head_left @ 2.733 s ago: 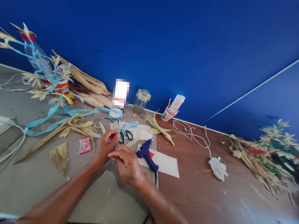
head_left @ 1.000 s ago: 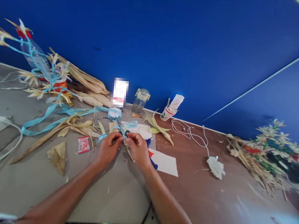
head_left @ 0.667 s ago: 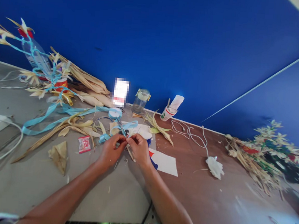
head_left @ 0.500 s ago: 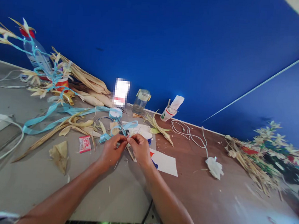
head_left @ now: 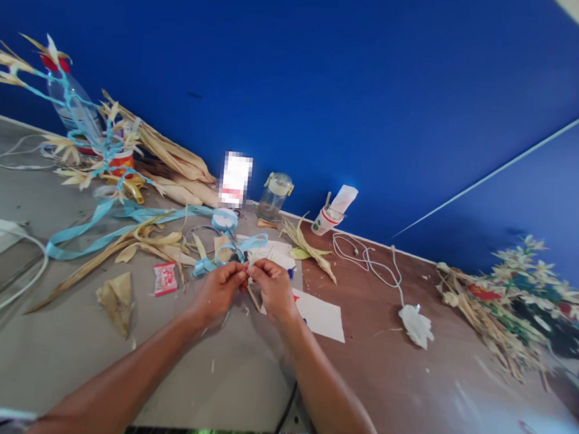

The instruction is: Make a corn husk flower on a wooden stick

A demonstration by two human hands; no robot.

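My left hand (head_left: 218,291) and my right hand (head_left: 274,289) meet fingertip to fingertip above the grey table (head_left: 59,339). Together they pinch a small dried-husk piece with light blue ribbon (head_left: 205,265) trailing off to the left of it. A thin husk strip (head_left: 253,297) hangs down between the hands. The blue glue gun (head_left: 291,274) is almost hidden behind my right hand, and scissors lie hidden behind the fingers.
Around the hands lie dried husks (head_left: 147,242), a ribbon roll (head_left: 224,219), a red sachet (head_left: 165,279), white paper (head_left: 322,316), a glass jar (head_left: 272,196), a paper cup (head_left: 325,220), a white cable (head_left: 371,257) and husk flowers (head_left: 514,295) at right.
My right hand moved up and left off the glue gun to meet my left hand. Both now pinch the ribbon-and-husk piece, with only small finger shifts in the last second.
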